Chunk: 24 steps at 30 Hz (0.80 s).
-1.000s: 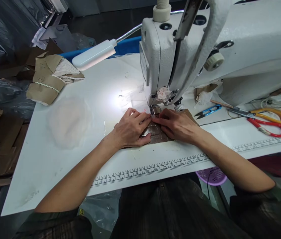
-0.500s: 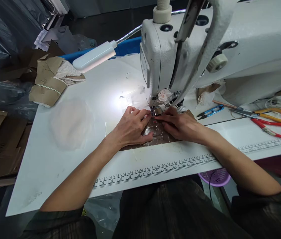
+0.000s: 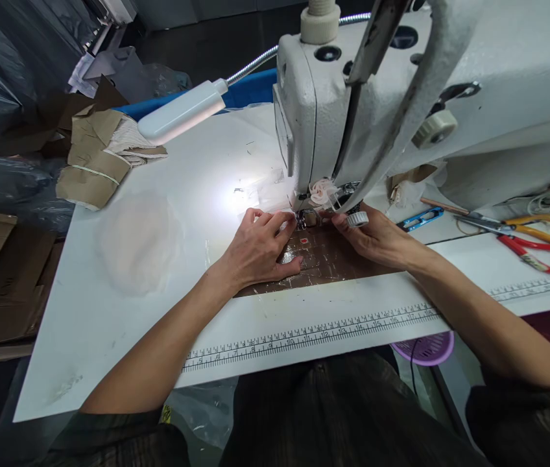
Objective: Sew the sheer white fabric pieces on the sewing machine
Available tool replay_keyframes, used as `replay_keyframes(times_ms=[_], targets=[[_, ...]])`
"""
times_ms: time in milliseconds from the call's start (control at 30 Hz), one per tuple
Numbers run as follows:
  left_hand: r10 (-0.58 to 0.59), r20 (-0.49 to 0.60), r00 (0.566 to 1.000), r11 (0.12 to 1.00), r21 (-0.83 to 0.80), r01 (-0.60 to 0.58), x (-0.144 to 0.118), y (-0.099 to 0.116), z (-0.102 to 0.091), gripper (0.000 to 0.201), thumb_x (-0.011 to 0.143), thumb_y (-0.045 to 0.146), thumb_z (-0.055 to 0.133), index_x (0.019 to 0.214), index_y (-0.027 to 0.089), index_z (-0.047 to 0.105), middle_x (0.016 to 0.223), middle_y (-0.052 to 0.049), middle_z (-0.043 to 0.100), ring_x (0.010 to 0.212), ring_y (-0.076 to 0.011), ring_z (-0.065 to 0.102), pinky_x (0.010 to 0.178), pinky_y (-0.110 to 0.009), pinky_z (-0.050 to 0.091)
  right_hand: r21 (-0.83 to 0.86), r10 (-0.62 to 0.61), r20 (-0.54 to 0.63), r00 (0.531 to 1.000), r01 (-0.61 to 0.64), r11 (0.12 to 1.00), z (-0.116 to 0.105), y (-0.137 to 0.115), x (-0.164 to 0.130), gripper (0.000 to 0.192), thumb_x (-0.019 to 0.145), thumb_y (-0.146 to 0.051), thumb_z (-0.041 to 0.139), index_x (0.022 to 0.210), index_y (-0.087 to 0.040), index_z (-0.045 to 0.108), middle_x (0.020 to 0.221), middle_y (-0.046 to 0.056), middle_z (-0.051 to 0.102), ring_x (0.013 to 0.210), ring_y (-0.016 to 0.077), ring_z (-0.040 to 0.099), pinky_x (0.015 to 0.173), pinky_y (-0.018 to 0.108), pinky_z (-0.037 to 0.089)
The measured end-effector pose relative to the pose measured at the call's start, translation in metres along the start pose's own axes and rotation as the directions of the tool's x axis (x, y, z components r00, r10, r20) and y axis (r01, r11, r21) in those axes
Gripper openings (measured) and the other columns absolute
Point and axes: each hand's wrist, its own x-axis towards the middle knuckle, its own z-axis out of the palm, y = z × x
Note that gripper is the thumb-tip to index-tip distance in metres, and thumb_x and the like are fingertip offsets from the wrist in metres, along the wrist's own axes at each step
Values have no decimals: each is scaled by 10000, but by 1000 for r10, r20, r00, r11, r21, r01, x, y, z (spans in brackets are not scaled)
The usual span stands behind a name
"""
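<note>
My left hand (image 3: pixel 263 246) rests at the left of the presser foot (image 3: pixel 300 219) of a white sewing machine (image 3: pixel 299 110). Its fingertips reach up to the foot, and its thumb lies apart on a brown, shiny taped plate (image 3: pixel 326 253) with a small red mark. Any fabric under those fingertips is too small to make out. My right hand (image 3: pixel 382 240) is right of the foot, fingers bent together behind a white ridged knob (image 3: pixel 357 219); what they hold, if anything, is hidden. A pale pink gathered fabric flower (image 3: pixel 322 191) sits on the machine just above the foot.
Sheer pale fabric pieces (image 3: pixel 139 243) lie at left, near a cardboard-wrapped bundle (image 3: pixel 95 155). A lamp (image 3: pixel 182 111) lights the table. Blue thread snips (image 3: pixel 421 219), red-handled scissors (image 3: pixel 542 256) and yellow-handled scissors (image 3: pixel 547 227) lie at right. A ruler tape (image 3: pixel 309 337) runs along the front edge.
My right hand has moved right and back from the plate beside the foot to behind the white knob, uncovering the red mark. My left hand has stayed nearly still.
</note>
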Motion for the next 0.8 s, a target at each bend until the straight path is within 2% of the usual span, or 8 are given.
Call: replay_keyframes(times_ms=[100,233,367,467,633,733,800], targets=[[-22,-33,999,999,-33,21,0,0,3,498,892,470,494,1251,128,550,1228,-158,598,987,-292,572,859,-467,409,29,-16,-39,999,17,999,2,-2,-6,375,1018,-429,381,1061,-218,688,1175,80,647,1044,228,628,890,366,536],[-97,-76,992,991,-101,89,-1,1,4,470,897,388,491,1289,129,493,1238,-165,590,1099,-298,553,928,-475,399,22,12,-101,995,-9,1000,7,0,-7,300,983,-358,459,1019,-204,714,1129,82,665,949,214,655,848,355,546],[-101,-18,995,980,-176,96,0,1,3,550,929,373,447,1386,79,366,1183,-158,604,1139,-276,545,1057,-482,331,19,15,-116,993,-13,1000,8,3,-4,218,930,-261,507,964,-214,718,1082,63,685,948,221,651,823,356,545],[-110,17,994,971,-211,111,1,0,2,596,960,419,408,1423,58,305,1188,-166,599,1139,-269,549,1080,-482,314,-7,15,-122,992,-16,1000,9,3,-4,205,909,-227,514,957,-213,713,1074,61,688,956,224,647,806,352,542],[-202,9,979,972,-122,201,1,5,1,649,956,510,402,1415,58,329,1225,-186,595,1163,-303,535,1004,-481,367,-101,-24,-106,994,13,995,15,4,-8,233,907,-251,517,1030,-183,703,1108,103,669,948,238,653,827,387,541],[-331,-11,944,944,-7,331,-5,21,-1,687,943,554,418,1409,53,354,1292,-214,574,1189,-336,520,925,-467,404,-196,-76,-80,994,59,979,21,8,-10,274,924,-277,493,1090,-176,687,1143,128,651,965,255,651,826,411,542],[-371,-18,929,926,64,371,-10,33,-5,642,959,521,418,1404,60,379,1372,-232,526,1210,-345,514,901,-457,413,-245,-110,-76,991,88,966,23,10,-10,290,935,-280,466,1099,-171,680,1140,139,646,969,264,649,803,412,545]])
